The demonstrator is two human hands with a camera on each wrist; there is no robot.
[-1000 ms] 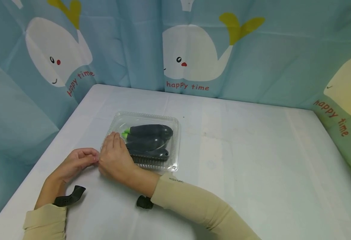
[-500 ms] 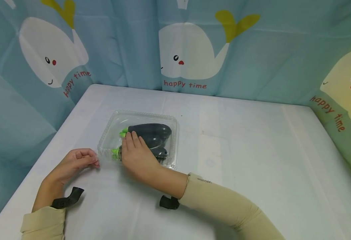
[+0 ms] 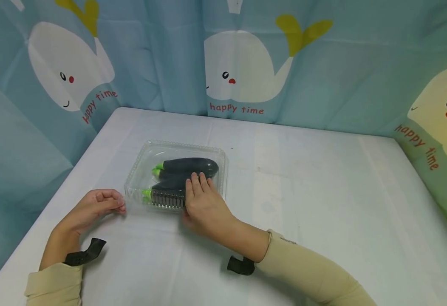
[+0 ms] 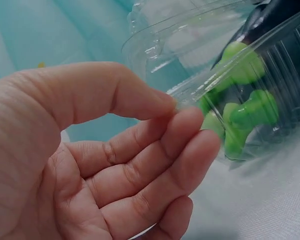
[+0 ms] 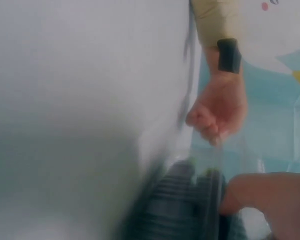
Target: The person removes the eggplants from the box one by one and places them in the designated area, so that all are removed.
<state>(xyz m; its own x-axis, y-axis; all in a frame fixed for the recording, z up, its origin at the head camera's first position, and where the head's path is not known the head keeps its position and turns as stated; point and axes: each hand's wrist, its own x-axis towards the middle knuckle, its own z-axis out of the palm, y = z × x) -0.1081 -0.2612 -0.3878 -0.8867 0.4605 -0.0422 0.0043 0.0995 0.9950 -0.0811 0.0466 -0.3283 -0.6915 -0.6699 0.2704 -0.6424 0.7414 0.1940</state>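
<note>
A clear plastic clamshell box (image 3: 135,176) lies on the table with several dark eggplants (image 3: 190,164) inside, their green stems (image 4: 252,110) toward the left. My left hand (image 3: 97,208) is at the box's front left corner; in the left wrist view its thumb and index fingertips meet at the clear rim (image 4: 190,92), pinching it. My right hand (image 3: 208,208) lies over the front edge, its fingers straight across the top and covering part of the front eggplant. The right wrist view is blurred, with the right thumb (image 5: 240,195) near the box edge.
The white-covered table (image 3: 323,204) extends to the right of the box. A blue curtain (image 3: 162,55) with whale prints hangs behind and to the left. Black bands with camera mounts (image 3: 86,253) sit on both wrists.
My right hand has moved right along the box's front edge, from the left corner past the middle, uncovering the eggplants' stems. The left hand stays at the corner.
</note>
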